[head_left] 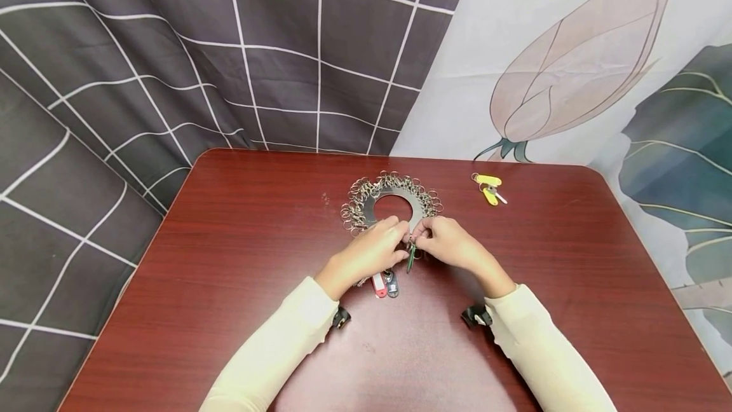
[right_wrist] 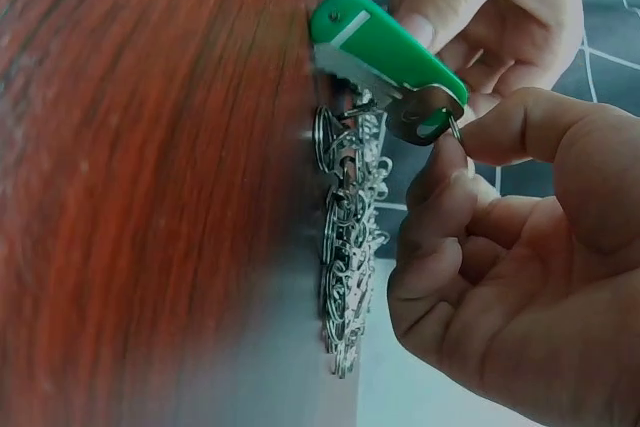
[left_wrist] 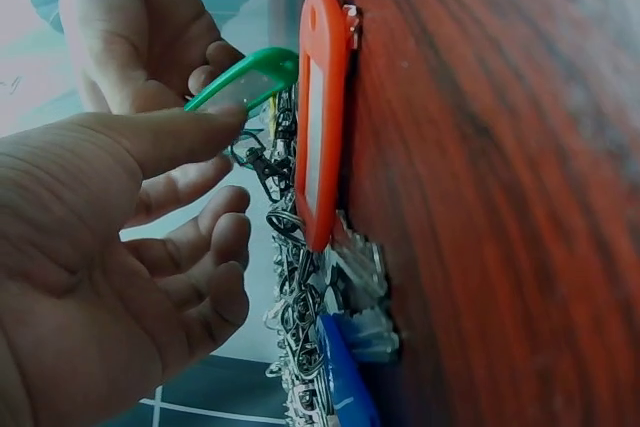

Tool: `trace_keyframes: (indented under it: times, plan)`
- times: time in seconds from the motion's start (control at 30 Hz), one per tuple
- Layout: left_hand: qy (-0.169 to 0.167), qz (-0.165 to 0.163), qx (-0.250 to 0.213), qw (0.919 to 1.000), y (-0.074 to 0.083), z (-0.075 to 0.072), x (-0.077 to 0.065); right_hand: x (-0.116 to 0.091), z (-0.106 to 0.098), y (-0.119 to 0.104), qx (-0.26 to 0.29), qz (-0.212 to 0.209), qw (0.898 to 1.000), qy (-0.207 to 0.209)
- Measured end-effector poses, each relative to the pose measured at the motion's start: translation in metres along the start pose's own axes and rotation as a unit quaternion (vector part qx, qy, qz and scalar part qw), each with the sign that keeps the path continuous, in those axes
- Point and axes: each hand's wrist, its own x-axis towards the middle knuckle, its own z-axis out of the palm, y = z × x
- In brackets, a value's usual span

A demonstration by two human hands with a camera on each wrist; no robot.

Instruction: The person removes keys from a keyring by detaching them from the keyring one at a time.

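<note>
A dark grey ring-shaped plate (head_left: 418, 208) lies on the table, its edge lined with many small metal rings and clips (head_left: 360, 192). Over its near edge, both hands meet at a green key tag (right_wrist: 385, 47) with a silver key (right_wrist: 360, 77) beside it. My right hand (head_left: 452, 243) pinches the small split ring (right_wrist: 454, 127) at the tag's end between thumb and forefinger. With its thumb along the tag, my left hand (head_left: 374, 247) pinches the green tag from the other side. Close by hang a red key tag (left_wrist: 320, 127) and a dark tag (head_left: 391, 285).
Two yellow key tags (head_left: 488, 180) with a key (head_left: 500, 196) lie at the back right of the red-brown table (head_left: 257, 227). A blue tag (left_wrist: 345, 377) shows below the red one in the left wrist view. Curtains (head_left: 274, 68) hang behind the table.
</note>
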Motion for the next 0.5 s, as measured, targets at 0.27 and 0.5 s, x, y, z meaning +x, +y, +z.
trace_keyframes:
  times: [0.27,0.5]
  plan:
    - [0.019,-0.009,-0.023,0.9995,-0.0025,0.003,0.0048,-0.0022,0.0006,0.0001,0.029,-0.034,0.999,0.025]
    - [0.025,-0.02,-0.066,0.9973,-0.0039,0.0023,0.0079,-0.0035,-0.0003,-0.0032,0.027,-0.042,0.998,0.048]
